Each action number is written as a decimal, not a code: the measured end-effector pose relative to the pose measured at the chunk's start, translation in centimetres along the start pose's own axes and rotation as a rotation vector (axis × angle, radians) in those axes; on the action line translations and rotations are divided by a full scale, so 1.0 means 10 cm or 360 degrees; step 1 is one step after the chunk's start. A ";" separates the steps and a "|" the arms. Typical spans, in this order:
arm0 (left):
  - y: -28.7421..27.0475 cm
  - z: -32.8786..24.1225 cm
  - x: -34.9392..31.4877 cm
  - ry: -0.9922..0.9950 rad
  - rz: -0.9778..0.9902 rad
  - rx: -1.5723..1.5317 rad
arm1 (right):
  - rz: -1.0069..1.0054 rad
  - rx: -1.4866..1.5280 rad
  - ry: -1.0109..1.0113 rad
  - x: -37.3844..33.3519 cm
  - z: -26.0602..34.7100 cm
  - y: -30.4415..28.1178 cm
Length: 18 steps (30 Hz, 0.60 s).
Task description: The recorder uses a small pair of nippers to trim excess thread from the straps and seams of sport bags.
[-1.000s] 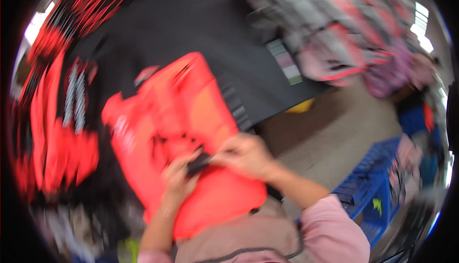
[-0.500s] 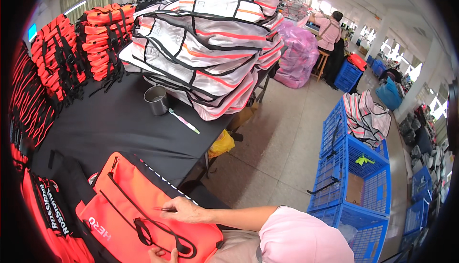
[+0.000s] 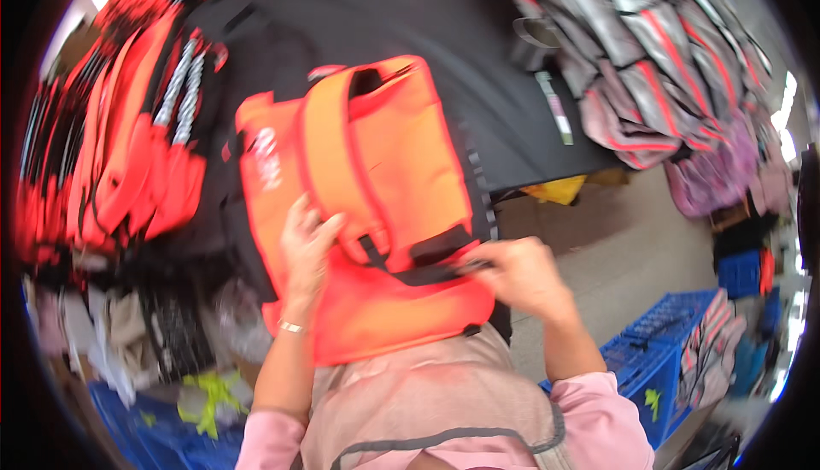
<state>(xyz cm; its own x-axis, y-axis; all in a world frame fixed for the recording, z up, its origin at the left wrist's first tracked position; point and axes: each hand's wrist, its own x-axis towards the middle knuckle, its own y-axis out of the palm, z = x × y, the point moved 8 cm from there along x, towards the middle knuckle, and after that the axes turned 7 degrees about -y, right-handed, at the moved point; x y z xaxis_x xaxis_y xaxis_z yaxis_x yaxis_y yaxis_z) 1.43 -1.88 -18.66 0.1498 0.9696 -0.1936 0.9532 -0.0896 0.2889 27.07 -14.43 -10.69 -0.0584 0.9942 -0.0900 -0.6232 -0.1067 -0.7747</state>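
An orange-red bag [image 3: 401, 141] with white lettering lies on the near edge of the black-covered table, reaching toward my lap. A wide orange strap or flap [image 3: 329, 128] runs lengthwise over its upper face. My left hand [image 3: 306, 243] rests on the bag beside the lower end of this flap, thumb and fingers apart. From there a black webbing strap [image 3: 414, 276] stretches right to my right hand [image 3: 523, 275], whose fingers are closed on its end. Beneath the strap is a black patch [image 3: 442, 245] on the bag. Motion blurs both hands somewhat.
Orange and black bags [image 3: 128, 154] are stacked at left. A metal cup [image 3: 534, 38] and a toothbrush [image 3: 555, 109] sit on the black tabletop [image 3: 487, 68] near a tall pile of grey-and-orange bags [image 3: 658, 51]. Blue crates [image 3: 658, 342] stand at lower right.
My view has swung down and left. My right hand has left the bag's middle and now grips the black strap. The wide orange flap now lies over the face where thin cords showed.
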 end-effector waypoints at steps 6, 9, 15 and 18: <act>0.41 -0.04 -0.18 0.0003 0.0155 -0.0165 | -0.0480 0.0849 -0.0104 0.59 0.19 0.02; 0.47 -0.09 -0.26 -0.0106 0.0197 -0.0286 | -0.0039 0.0892 -0.0018 0.88 0.27 0.35; 0.57 0.26 -0.65 -0.0528 0.0396 -0.0179 | -0.0155 0.1224 -0.0106 0.98 0.39 0.46; 0.53 0.12 -0.59 -0.0175 0.0290 0.0244 | -0.0274 0.1288 -0.0156 1.06 0.36 0.39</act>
<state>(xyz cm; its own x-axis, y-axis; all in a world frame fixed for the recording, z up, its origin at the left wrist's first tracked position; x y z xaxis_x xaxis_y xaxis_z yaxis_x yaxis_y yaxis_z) 5.87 -8.36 -17.08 0.3421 0.9045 -0.2546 0.9354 -0.3019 0.1841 21.20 -4.25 -12.46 0.0444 0.9964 0.0725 -0.9956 0.0502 -0.0798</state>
